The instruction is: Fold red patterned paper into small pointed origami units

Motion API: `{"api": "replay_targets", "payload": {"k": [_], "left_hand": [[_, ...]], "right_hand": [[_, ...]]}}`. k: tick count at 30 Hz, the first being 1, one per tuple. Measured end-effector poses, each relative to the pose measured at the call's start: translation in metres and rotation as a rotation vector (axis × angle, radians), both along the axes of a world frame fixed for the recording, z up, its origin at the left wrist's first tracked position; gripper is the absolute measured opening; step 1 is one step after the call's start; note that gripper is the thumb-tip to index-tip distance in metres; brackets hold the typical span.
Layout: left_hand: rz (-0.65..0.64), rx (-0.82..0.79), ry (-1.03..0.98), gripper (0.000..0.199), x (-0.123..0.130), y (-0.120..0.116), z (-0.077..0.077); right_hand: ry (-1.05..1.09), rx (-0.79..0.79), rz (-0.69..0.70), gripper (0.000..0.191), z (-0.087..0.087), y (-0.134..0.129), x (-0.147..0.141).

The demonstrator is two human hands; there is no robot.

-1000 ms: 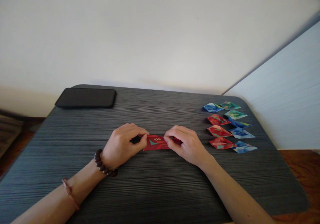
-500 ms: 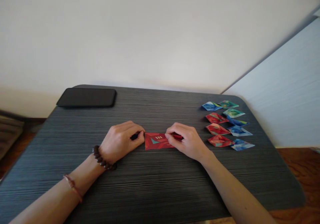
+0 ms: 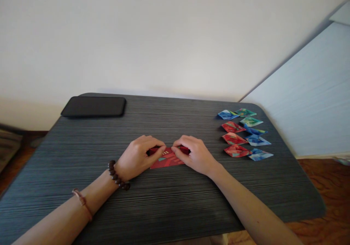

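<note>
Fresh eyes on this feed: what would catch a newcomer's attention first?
Probably the red patterned paper in the middle of the dark table, held between the left hand and right hand. Next, the folded red, blue and green papers at the table's right, then the flat black slab at its far left corner.

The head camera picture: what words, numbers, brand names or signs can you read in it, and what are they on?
None that can be read.
Red paper: only short pale bars and coloured shapes show; the left hand and right hand hide part of it.
Folded papers: coloured patterns; any print is too small and blurred to read.
Black phone-like slab: no lettering shows.
</note>
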State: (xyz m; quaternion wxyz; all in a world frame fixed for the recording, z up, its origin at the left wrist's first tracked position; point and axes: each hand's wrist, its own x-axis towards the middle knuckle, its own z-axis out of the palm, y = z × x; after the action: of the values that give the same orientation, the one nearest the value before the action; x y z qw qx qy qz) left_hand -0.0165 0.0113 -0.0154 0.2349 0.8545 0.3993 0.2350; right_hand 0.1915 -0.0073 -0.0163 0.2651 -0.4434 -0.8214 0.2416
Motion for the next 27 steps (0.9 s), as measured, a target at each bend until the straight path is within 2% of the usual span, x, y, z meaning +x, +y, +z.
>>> {"api": "replay_targets", "payload": {"k": [11,19,27], "left_hand": [[0.044,-0.036,0.010,0.013,-0.002,-0.001,-0.004],[0.095,0.008,0.074,0.014,-0.009,0.004,-0.001],[0.069,0.094,0.114,0.015,-0.014,0.007,0.000]], "right_hand": [[-0.067,-0.046,-0.129,0.011,0.003,0.002,0.007],[-0.038,-0.006,-0.170,0.012,0.005,0.002,0.015],[-0.027,-0.011,-0.169,0.013,0.005,0.003,0.015]]}}
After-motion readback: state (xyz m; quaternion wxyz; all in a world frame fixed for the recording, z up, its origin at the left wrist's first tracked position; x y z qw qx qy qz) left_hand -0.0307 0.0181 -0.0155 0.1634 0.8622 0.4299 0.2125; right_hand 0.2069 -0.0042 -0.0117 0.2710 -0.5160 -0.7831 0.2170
